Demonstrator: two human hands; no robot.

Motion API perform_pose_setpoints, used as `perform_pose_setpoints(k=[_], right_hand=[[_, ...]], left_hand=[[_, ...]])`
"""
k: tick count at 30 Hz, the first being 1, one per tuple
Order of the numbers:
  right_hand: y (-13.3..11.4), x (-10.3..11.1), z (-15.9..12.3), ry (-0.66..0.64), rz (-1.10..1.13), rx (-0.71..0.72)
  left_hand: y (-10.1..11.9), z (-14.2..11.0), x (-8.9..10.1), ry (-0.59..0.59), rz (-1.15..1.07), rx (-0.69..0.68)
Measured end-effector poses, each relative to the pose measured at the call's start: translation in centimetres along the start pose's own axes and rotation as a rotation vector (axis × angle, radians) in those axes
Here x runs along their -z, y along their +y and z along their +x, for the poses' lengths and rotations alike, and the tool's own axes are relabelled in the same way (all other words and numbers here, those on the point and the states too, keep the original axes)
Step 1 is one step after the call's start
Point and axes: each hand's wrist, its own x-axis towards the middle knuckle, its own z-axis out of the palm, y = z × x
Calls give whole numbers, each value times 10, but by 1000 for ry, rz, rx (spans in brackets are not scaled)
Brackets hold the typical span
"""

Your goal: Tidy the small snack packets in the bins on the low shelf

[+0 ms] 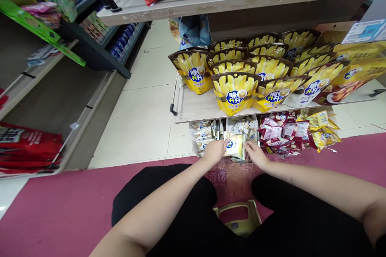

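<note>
A small white snack packet (pixel 234 144) with a blue logo is stretched between my two hands, above a box of similar packets (pixel 241 123) on the floor. My left hand (pixel 215 149) pinches its left edge. The right edge is gripped between the thumb and fingers of my right hand (pixel 255 153). Left of it, another box holds white packets (pixel 202 134) in a stacked row. To the right lie dark red packets (pixel 285 131) and yellow packets (pixel 321 123) in a heap.
Just above my hands juts a low shelf (pixel 193 108) crowded with yellow stand-up pouches (pixel 236 93). A higher shelf (pixel 211 3) overhangs it. Between my knees is a yellowish plastic stool (pixel 241 219). Another shelf unit (pixel 96 104) with red bags (pixel 30 150) stands at left.
</note>
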Motion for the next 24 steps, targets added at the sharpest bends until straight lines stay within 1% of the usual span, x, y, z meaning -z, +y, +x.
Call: perform_pose_setpoints(k=[2,4,8,10,12,14,17,21,22,24], right_hand=[[8,2,8,17,63,-46],[15,3,12,9,73,-53],[21,5,15,-56,66,-63],[22,7,16,-119,66,-79],[22,10,18,-185,71,-106],[23,13,19,-224,91,-125],[24,13,18,-308,113,-109],[22,10,13,-522,43,-79],[21,10,11,-551,18,-58],[18,9,6,-558,-29,27]], left_hand=[[0,-2,1,14,19,-59],[0,-4,0,24,45,-106],[0,-6,0,78,51,-88],[-1,-5,0,104,20,-120],[-3,-5,0,101,-12,-194],[-4,-6,-1,84,-40,-274],[-6,-7,-3,85,-55,-353],[-4,-10,-2,107,-2,-381],[-3,-10,-1,109,18,-375],[-2,-10,0,113,46,-351]])
